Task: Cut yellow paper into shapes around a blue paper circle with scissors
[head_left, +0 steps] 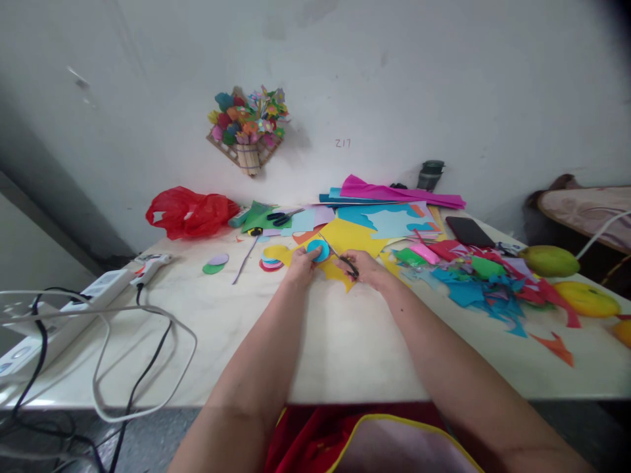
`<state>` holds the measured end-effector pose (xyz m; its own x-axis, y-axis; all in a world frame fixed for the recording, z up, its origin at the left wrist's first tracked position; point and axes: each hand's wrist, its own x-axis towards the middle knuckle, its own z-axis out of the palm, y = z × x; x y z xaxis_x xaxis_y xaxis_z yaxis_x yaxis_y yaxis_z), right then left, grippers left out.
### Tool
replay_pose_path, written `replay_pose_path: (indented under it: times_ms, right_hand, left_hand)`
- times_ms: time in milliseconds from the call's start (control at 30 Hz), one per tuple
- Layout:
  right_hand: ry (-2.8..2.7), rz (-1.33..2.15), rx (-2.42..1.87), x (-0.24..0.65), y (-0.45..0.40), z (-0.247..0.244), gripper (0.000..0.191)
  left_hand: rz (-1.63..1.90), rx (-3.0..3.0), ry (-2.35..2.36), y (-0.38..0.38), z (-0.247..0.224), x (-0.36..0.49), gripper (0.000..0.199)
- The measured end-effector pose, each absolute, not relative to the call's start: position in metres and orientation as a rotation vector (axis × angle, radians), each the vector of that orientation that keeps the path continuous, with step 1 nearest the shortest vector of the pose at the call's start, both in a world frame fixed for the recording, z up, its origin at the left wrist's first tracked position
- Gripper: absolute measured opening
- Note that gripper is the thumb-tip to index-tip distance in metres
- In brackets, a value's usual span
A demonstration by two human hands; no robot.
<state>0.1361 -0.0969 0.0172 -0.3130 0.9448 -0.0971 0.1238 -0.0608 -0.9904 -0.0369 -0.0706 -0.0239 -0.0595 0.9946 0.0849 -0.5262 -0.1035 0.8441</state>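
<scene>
My left hand point(304, 264) pinches a blue paper circle point(319, 250) against a large yellow sheet point(355, 238) in the middle of the table. My right hand point(363, 266) is closed on the dark handles of a pair of scissors point(349, 265), whose blades point up and left toward the circle, at the yellow sheet. Just left of my left hand lies a small stack of paper circles point(271, 263), red, pink and blue, with a yellow piece above. Farther left, a purple circle point(217, 259) overlaps a green one point(213, 269).
A red plastic bag point(192, 213), a second pair of scissors point(283, 218) and a tape measure point(255, 232) lie at the back left. Colored scraps point(486, 289), a dark phone point(469, 232) and mangoes point(586, 299) are on the right. A power strip point(106, 289) with cables sits left.
</scene>
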Motion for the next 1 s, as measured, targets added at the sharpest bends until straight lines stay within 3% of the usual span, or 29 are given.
replay_pose_path:
  times_ms: [1000]
  right_hand:
    - [-1.499, 1.478, -1.190, 0.141, -0.099, 0.018, 0.030]
  left_hand:
    - [1.454, 0.867, 0.799, -0.086, -0.008, -0.041, 0.027]
